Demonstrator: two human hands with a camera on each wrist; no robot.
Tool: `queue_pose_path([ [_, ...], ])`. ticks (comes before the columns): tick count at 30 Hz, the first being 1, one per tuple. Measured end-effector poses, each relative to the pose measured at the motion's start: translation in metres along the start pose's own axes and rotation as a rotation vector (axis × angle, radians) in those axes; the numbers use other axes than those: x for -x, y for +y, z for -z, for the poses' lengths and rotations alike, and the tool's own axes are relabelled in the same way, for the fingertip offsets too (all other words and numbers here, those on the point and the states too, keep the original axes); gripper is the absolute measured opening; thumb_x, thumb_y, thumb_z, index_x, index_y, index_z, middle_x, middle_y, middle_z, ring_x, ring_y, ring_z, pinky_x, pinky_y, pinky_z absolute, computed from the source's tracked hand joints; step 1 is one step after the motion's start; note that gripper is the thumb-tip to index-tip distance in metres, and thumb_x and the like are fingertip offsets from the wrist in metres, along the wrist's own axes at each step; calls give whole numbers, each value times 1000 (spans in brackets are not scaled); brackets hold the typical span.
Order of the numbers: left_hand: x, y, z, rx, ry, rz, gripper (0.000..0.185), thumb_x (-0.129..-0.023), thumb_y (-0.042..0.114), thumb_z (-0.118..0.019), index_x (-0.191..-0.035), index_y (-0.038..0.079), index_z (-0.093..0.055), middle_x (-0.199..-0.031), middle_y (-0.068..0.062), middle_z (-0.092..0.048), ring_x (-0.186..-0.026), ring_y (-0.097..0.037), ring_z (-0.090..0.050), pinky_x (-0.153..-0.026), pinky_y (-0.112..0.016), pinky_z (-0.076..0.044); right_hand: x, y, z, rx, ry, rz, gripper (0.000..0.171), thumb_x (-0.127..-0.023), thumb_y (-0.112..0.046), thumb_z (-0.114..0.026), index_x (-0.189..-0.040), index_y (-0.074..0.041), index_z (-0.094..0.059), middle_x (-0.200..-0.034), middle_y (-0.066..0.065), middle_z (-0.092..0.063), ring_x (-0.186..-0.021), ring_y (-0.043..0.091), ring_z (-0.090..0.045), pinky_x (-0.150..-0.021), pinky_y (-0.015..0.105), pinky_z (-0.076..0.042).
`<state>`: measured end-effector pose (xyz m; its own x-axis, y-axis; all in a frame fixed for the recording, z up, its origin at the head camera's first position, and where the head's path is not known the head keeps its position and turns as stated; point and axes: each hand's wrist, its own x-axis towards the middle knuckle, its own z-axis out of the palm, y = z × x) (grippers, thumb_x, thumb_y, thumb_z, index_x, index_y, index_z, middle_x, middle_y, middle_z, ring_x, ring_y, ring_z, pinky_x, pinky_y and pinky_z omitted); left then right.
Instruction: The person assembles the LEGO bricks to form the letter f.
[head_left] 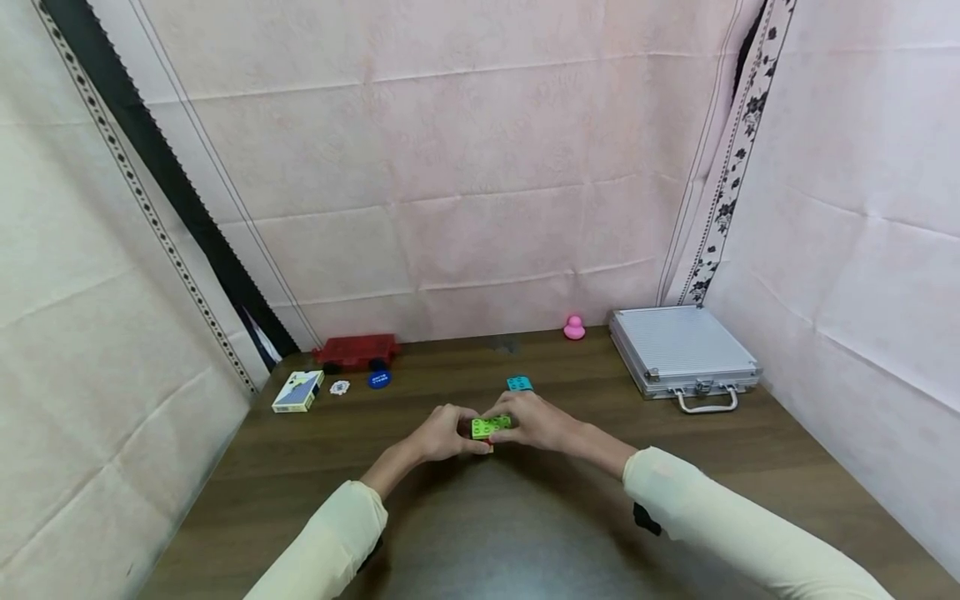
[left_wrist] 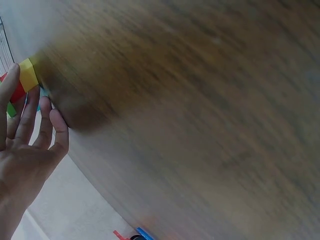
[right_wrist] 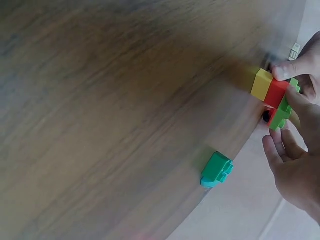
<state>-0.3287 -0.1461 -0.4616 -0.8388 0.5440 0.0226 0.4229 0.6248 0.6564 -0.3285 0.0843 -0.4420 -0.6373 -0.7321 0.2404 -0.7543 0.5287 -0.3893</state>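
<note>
Both hands meet over the middle of the table around a small stack of toy building bricks. On top of the stack is a light green brick point(head_left: 487, 427), with a red brick point(right_wrist: 276, 93) below it and a yellow brick point(right_wrist: 261, 85) at the bottom. My left hand point(head_left: 441, 435) grips the stack from the left, its thumb on the red brick. From the right, my right hand point(head_left: 534, 422) pinches the green brick between thumb and fingers. Just beyond the right hand stands a blue-green brick point(head_left: 519, 383), apart from the stack.
A red toy wagon point(head_left: 358, 352), a card box point(head_left: 298, 392), a white badge-like piece point(head_left: 340, 387) and a blue disc point(head_left: 379, 380) lie back left. A pink rubber duck point(head_left: 574, 327) sits at the back edge. The silver case point(head_left: 686, 346) is at the right; cloth hangs behind.
</note>
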Motion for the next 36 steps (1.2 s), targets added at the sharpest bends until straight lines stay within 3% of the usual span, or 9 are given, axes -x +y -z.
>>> queue_pose_path([
  [7, 1, 1, 0, -13, -10, -2, 34, -89, 28, -85, -114, 8, -73, -90, 4, -71, -77, -11, -62, -68, -27, -52, 4, 7, 10, -60, 57, 11, 33, -94, -21, -80, -123, -6, -75, -115, 7, -74, -108, 23, -69, -93, 38, -57],
  [13, 1, 1, 0, -26, -1, -1, 38, -89, 29, -85, -118, 8, -72, -89, 5, -70, -75, -10, -62, -66, -27, -51, 8, 25, 28, -124, 115, -23, 33, -95, -15, -78, -123, 3, -72, -114, 19, -72, -103, 35, -71, -88, 50, -58],
  [23, 1, 0, -1, -33, 3, 4, 45, -89, 32, -85, -123, 6, -71, -95, 5, -70, -79, -8, -60, -71, -27, -52, 20, 65, 29, -57, 165, -72, 29, -92, -8, -80, -116, 7, -73, -110, 22, -72, -98, 36, -68, -86, 45, -58],
  [36, 6, 3, 1, 9, 49, -8, 48, -90, 31, -84, -131, 11, -70, -105, 0, -72, -88, -16, -65, -73, -28, -53, 22, 83, 13, -45, 143, -109, 26, -92, -4, -79, -116, 4, -75, -107, 16, -71, -96, 31, -65, -85, 47, -57],
])
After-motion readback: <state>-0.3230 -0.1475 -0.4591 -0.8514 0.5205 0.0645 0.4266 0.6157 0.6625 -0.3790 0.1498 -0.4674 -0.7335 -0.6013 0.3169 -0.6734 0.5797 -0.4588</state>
